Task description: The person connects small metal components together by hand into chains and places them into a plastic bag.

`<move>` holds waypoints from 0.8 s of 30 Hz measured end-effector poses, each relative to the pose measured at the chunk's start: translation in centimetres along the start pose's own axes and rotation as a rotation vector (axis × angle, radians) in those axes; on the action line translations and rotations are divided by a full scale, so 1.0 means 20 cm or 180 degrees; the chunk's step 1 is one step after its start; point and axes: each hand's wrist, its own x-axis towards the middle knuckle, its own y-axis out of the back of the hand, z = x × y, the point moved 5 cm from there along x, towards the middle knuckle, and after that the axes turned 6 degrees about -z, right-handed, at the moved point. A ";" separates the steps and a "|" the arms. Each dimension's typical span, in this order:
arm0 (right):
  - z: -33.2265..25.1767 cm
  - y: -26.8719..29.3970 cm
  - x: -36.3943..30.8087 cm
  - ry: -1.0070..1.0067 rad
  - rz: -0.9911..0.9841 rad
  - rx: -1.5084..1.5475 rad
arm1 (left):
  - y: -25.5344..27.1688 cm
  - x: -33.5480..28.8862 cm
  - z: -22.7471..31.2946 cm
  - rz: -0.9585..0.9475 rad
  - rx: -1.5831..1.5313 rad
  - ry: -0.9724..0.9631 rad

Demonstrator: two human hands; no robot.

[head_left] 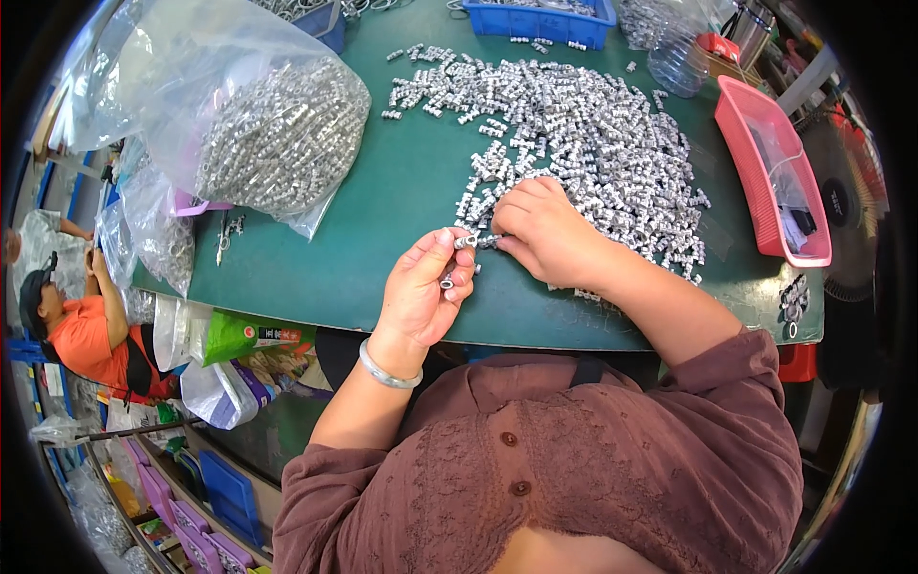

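Over the front part of the green table my left hand point(417, 289) is closed on several small silvery metal fittings point(466, 242), one held up between thumb and forefinger and others lower in the fingers. Close beside it, at the near edge of a large loose pile of similar fittings point(598, 143), my right hand point(550, 237) is pinched. A small metal fitting point(488, 241) shows at its fingertips, near the left hand's piece. Part of the right fingers' grip is hidden from view.
A clear plastic bag point(287, 134) full of fittings lies at the left. Blue trays point(545, 21) stand at the back. To the right are a pink basket point(765, 177) and a few loose fittings point(794, 298). A person in orange point(91, 335) is beyond the table's left side.
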 end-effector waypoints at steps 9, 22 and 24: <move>0.01 0.04 0.01 -0.0325 0.0176 0.1156 | 0.02 -0.01 0.02 0.0328 0.0219 -0.0263; -0.03 0.08 0.02 0.0295 0.0673 0.1047 | 0.00 -0.01 -0.02 -0.0015 0.0475 -0.0112; -0.02 0.04 0.01 0.0308 0.0483 0.0840 | 0.00 -0.01 -0.01 0.0000 0.0408 -0.0194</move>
